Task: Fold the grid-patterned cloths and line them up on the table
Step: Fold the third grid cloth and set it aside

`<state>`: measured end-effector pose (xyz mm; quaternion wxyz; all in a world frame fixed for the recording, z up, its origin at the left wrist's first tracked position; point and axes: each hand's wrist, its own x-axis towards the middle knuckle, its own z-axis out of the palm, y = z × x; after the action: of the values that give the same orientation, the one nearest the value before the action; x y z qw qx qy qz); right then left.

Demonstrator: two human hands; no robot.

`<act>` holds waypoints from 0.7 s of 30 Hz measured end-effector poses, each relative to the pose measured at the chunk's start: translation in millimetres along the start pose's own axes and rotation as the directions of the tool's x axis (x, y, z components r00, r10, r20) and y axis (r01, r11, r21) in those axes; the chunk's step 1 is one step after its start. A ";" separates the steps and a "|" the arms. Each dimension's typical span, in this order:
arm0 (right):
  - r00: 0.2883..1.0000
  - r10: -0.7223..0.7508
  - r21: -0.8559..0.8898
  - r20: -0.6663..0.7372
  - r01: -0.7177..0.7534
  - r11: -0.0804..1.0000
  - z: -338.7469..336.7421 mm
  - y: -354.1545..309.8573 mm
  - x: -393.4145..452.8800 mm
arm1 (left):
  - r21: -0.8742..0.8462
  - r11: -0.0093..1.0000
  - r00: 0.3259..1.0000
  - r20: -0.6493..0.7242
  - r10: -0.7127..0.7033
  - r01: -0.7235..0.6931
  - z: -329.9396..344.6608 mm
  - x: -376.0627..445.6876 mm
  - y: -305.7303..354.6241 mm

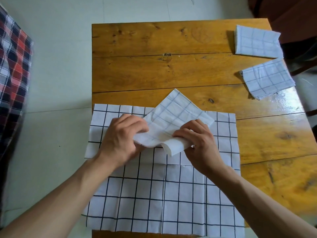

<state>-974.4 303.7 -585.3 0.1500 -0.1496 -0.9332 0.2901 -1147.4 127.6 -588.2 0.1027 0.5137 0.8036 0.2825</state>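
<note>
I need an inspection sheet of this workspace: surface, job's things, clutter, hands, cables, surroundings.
Surface: wooden table, glossy planks.
Job's things: two folded cloths at the far right edge; half-folded cloth in the hands; unfolded cloths beneath.
Clutter: nothing seen.
Hands: left hand and right hand both grip the half-folded cloth.
Cables: nothing seen.
Surroundings: pale floor; plaid fabric at left; dark chair at far right.

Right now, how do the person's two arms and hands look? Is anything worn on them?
Both forearms are bare as far as the picture shows: no sleeves are visible. The left hand and the right hand wear no gloves, and no rings, watch or bracelet can be seen on the fingers or wrists. There are no markings on them.
</note>
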 end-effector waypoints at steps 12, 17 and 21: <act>0.993 -0.074 -0.107 0.092 0.084 0.991 -0.3 19.5 -21.7 | 0.043 0.991 0.988 -0.083 0.130 -0.126 -6.0 -43.0 6.9; 0.975 -0.028 0.000 0.218 0.028 1.000 1.6 27.0 -24.3 | -0.046 0.990 0.991 -0.043 0.130 -0.132 1.8 -59.2 9.3; 0.977 -0.001 0.045 0.215 -0.009 0.999 0.0 27.8 -26.3 | -0.067 0.997 0.997 0.063 0.052 -0.048 6.4 -60.5 -2.6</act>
<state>-945.1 316.0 -606.7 0.0513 -0.1157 -0.9368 0.3261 -1119.1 75.5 -602.6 0.1383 0.5388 0.7771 0.2944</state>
